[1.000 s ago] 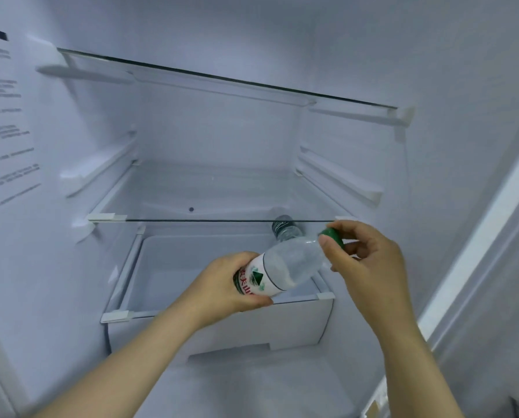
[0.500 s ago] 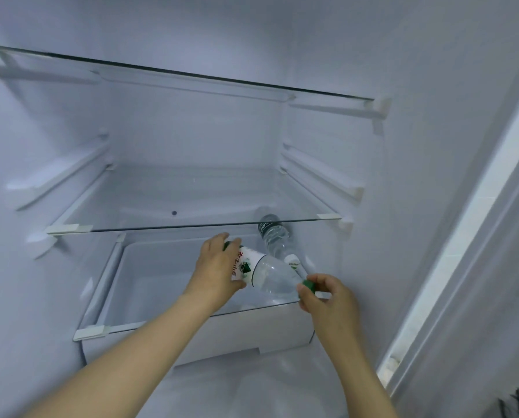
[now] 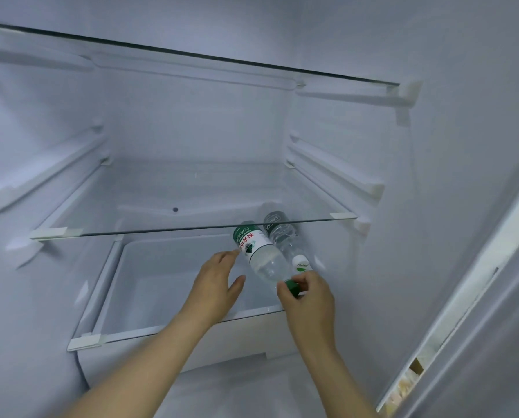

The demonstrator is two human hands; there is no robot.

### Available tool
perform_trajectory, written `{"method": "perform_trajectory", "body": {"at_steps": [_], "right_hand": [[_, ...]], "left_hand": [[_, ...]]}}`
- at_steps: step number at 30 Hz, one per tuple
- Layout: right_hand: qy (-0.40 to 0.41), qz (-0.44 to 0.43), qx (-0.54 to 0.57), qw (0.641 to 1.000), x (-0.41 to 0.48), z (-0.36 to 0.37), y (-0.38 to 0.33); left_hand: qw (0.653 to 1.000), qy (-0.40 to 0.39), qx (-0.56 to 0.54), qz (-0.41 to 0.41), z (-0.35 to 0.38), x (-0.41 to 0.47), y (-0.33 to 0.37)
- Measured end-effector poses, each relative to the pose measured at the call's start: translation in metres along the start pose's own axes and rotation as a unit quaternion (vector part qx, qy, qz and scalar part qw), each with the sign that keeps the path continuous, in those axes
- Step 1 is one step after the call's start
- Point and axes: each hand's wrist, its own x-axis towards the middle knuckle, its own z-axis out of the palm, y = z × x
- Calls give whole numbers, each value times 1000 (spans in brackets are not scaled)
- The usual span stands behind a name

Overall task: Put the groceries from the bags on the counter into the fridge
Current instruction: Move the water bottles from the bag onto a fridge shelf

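the bottle label (image 3: 250, 240) reads 农夫山 in red (rest blurred).

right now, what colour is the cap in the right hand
Green plastic cap, pinched by the right hand; head view.

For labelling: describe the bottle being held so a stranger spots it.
In the fridge, look under the lower glass shelf, right side. Of two there, it is the left bottle, with a green cap; the right bottle has a white one.
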Motion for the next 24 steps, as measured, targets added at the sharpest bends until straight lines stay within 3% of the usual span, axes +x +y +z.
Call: {"method": "perform_trajectory", "body": {"at_steps": [11, 20, 24], "right_hand": [[50, -10, -83, 995, 34, 48, -10], [59, -2, -92, 994, 34, 53, -8], [31, 34, -35, 998, 32, 46, -12]], "left_hand": [[1000, 15, -8, -11, 4, 0, -5], [1000, 20, -14, -15, 5, 0, -7], [999, 14, -31, -29, 2, 0, -5]]}}
